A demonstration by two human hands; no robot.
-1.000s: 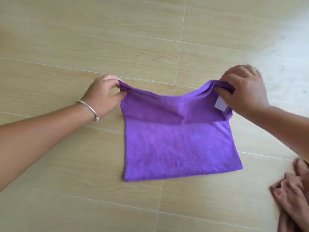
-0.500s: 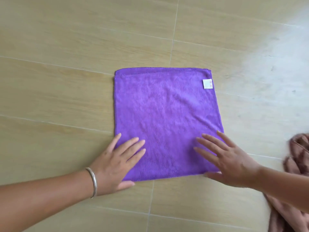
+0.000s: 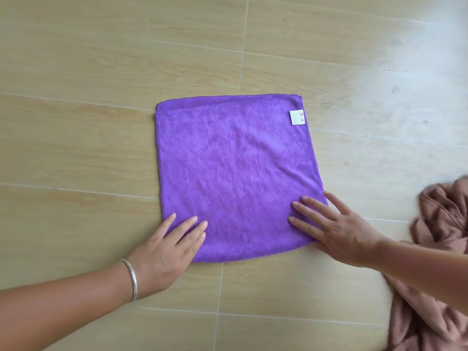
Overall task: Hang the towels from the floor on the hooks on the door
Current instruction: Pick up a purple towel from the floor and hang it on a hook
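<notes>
A square purple towel [image 3: 233, 171] lies flat on the wood-look tiled floor [image 3: 76, 148], a small white label [image 3: 296, 117] at its far right corner. My left hand [image 3: 172, 252], a silver bangle on its wrist, presses with straight fingers on the towel's near left corner. My right hand [image 3: 334, 229] lies flat with spread fingers on the near right corner. A crumpled brown towel [image 3: 435, 249] lies on the floor at the right edge, partly behind my right forearm. No door or hooks are in view.
Pale grout lines cross the floor. A brighter, washed-out patch of floor [image 3: 405, 84] lies at the far right.
A second ago both hands pinched the towel's far edge, lifted and folded toward me. That edge was then laid down flat, and both hands came to the near corners and press there.
</notes>
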